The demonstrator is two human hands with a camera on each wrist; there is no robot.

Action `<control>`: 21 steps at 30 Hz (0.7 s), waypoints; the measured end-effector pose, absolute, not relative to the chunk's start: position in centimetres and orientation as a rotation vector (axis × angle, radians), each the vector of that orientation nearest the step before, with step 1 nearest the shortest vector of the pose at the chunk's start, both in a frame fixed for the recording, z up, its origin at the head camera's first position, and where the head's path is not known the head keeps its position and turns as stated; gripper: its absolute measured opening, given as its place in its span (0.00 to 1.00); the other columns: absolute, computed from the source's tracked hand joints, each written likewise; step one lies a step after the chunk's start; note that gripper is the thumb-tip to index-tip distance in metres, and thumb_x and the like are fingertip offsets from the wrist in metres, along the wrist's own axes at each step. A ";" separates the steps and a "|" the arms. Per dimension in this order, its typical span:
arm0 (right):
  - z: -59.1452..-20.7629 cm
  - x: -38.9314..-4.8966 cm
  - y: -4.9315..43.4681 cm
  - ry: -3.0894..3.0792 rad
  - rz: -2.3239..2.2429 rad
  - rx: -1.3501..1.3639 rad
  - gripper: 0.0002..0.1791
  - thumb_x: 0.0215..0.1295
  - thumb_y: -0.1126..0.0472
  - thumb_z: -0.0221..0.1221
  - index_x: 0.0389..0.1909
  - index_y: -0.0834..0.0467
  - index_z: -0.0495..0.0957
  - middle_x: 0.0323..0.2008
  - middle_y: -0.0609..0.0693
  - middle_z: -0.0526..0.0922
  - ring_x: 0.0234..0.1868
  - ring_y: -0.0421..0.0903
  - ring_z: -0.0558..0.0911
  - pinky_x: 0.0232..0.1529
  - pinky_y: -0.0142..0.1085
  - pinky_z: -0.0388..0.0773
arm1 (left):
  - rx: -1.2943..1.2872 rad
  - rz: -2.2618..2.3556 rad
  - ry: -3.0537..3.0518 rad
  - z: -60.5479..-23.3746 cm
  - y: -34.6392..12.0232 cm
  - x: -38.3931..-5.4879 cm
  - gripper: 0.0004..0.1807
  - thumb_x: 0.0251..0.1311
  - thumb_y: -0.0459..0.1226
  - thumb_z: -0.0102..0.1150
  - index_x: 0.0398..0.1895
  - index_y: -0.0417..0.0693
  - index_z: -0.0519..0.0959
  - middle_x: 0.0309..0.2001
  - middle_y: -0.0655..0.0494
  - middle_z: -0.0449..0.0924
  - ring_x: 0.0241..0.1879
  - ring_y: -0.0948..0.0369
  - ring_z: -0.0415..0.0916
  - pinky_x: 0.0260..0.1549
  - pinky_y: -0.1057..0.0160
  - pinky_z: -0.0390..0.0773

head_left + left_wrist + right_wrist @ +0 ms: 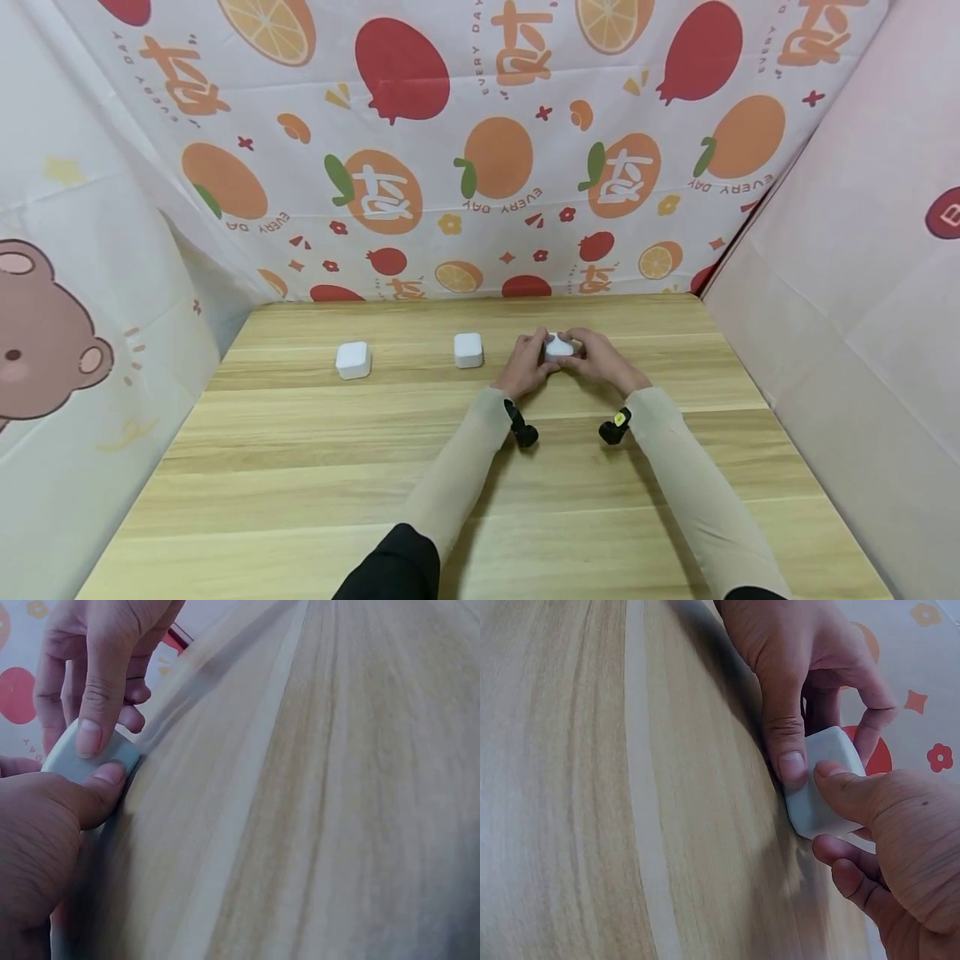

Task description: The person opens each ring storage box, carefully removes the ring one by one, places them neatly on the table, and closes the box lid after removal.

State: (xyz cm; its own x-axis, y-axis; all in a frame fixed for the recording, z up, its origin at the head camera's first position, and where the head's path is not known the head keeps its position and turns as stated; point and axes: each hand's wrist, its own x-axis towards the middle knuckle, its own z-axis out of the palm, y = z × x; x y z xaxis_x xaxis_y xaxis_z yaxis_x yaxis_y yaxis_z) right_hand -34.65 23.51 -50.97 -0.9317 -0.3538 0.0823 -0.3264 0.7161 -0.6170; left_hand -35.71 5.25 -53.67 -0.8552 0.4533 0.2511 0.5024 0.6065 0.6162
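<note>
My left hand [522, 367] and right hand [602, 363] hold a small white rounded box [558, 347] between them at the back right of the table. Seen from the right wrist, both thumbs press on one face of the box [821, 802], while the right hand's fingers [859, 881] curl under its near end. From the left wrist, the left thumb [103, 787] lies at the corner of the box, close over the wood. Part of the box is covered by fingers.
Two similar white boxes stand to the left, one near the middle [468, 350] and one farther left [353, 360]. A fruit-patterned cloth [495, 233] hangs behind the wooden table [315, 467], with pale cloth walls on both sides.
</note>
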 end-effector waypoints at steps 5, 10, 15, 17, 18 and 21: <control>-50.8 -34.7 23.6 2.868 -1.027 -0.574 0.21 0.56 0.54 0.61 0.52 0.51 0.72 0.54 0.49 0.75 0.29 0.41 0.76 0.32 0.32 0.73 | -0.830 -1.091 -2.739 -53.7 5.3 -35.7 0.21 0.53 0.44 0.59 0.46 0.50 0.63 0.50 0.53 0.74 0.53 0.54 0.64 0.51 0.55 0.70; -50.6 -34.7 23.6 2.855 -1.024 -0.578 0.18 0.56 0.55 0.61 0.48 0.51 0.73 0.55 0.49 0.75 0.29 0.41 0.77 0.32 0.32 0.73 | -0.821 -1.088 -2.747 -53.5 5.2 -35.5 0.21 0.53 0.43 0.60 0.46 0.49 0.63 0.50 0.53 0.74 0.52 0.54 0.64 0.51 0.56 0.70; -50.4 -34.8 23.5 2.834 -1.035 -0.553 0.16 0.55 0.56 0.62 0.46 0.51 0.74 0.53 0.50 0.76 0.28 0.41 0.77 0.30 0.33 0.73 | -0.805 -1.113 -2.743 -53.6 5.3 -35.5 0.21 0.52 0.43 0.60 0.46 0.50 0.63 0.49 0.53 0.73 0.52 0.55 0.64 0.51 0.56 0.70; -50.4 -34.8 23.5 2.832 -1.035 -0.553 0.16 0.55 0.56 0.62 0.46 0.51 0.74 0.51 0.50 0.77 0.28 0.41 0.77 0.29 0.33 0.73 | -0.802 -1.119 -2.740 -53.7 5.3 -35.7 0.22 0.52 0.44 0.60 0.46 0.50 0.63 0.49 0.53 0.73 0.52 0.55 0.64 0.51 0.56 0.70; -50.4 -34.8 23.5 2.833 -1.030 -0.557 0.17 0.55 0.56 0.62 0.46 0.51 0.74 0.51 0.50 0.77 0.27 0.41 0.77 0.29 0.33 0.73 | -0.801 -1.121 -2.738 -53.8 5.3 -35.7 0.22 0.52 0.44 0.60 0.46 0.51 0.63 0.49 0.53 0.73 0.52 0.55 0.64 0.51 0.56 0.70; -50.2 -34.8 23.5 2.830 -1.027 -0.542 0.17 0.55 0.55 0.62 0.47 0.50 0.74 0.49 0.50 0.77 0.27 0.41 0.77 0.29 0.33 0.73 | -0.803 -1.123 -2.729 -53.9 5.3 -35.9 0.22 0.52 0.45 0.61 0.46 0.51 0.63 0.49 0.53 0.74 0.50 0.56 0.65 0.50 0.57 0.70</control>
